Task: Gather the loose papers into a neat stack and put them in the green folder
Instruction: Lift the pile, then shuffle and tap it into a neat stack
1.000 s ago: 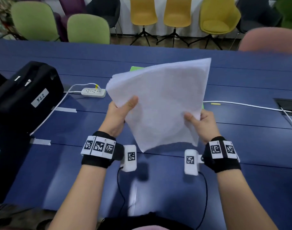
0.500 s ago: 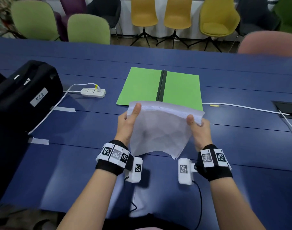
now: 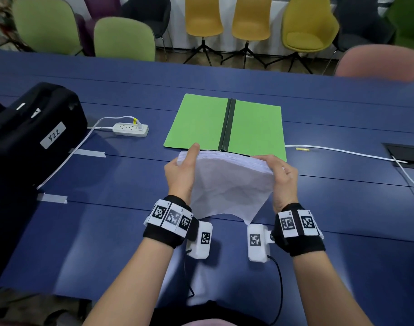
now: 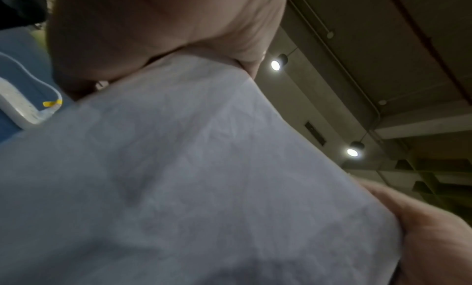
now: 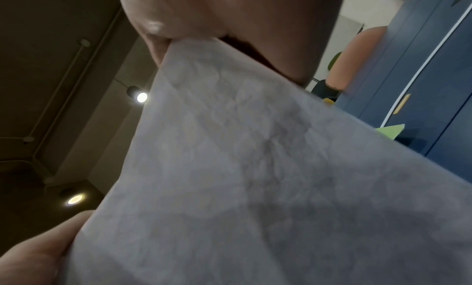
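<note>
- White, creased paper: in the head view the stack of papers point(image 3: 227, 184) is held upright between the left hand point(image 3: 181, 172) and right hand point(image 3: 283, 182), each clasping a side edge, thumbs on the near face. The green folder point(image 3: 224, 125) lies open on the table point(image 3: 107, 231), just beyond both hands.
- Left wrist view: the left hand's thumb point(image 4: 158, 27) presses the sheets; fingers behind are hidden.
- Right wrist view: the right thumb point(image 5: 217, 13) is curled over the top edge.
- Recommendation: tap the lower edge on the table, loosen the grip slightly so sheets settle, then lay them on one folder leaf.
</note>
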`<state>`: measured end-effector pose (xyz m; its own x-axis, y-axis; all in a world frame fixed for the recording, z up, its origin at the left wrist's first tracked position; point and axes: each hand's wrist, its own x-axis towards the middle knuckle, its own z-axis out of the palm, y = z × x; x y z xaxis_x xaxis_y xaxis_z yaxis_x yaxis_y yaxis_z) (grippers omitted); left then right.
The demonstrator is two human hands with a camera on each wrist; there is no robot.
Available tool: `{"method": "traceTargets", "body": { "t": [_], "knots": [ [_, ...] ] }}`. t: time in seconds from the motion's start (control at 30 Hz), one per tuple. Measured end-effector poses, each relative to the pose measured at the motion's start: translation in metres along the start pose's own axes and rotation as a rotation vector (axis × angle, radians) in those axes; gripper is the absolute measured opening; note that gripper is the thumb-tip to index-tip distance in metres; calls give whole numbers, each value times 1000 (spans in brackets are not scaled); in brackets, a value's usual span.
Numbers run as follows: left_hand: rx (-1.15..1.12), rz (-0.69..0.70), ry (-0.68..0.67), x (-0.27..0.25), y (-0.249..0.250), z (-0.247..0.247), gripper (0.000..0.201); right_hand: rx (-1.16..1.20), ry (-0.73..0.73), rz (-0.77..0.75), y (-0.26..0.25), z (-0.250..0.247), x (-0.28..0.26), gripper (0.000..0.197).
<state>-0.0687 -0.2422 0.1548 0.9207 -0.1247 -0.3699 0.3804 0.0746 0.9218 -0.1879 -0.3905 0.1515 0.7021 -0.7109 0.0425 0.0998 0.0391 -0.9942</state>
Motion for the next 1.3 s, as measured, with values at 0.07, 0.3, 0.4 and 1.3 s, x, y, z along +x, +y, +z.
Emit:
{"method": "traceTargets", "body": {
  "t": [0.07, 0.3, 0.4, 1.3],
  "knots": [
    [37, -17, -17, 1, 2, 0, 38, -60, -49, 1, 3, -1, 0, 46],
    [78, 2, -70, 1, 9, 1, 36, -95, -146, -67, 9, -5, -2, 11],
    [81, 153, -108, -3, 8, 3, 43, -155, -94, -76, 11, -3, 1, 19],
    [450, 40, -557, 20, -49, -45, 13, 6, 53, 216, 9, -22, 31, 5]
  ]
}}
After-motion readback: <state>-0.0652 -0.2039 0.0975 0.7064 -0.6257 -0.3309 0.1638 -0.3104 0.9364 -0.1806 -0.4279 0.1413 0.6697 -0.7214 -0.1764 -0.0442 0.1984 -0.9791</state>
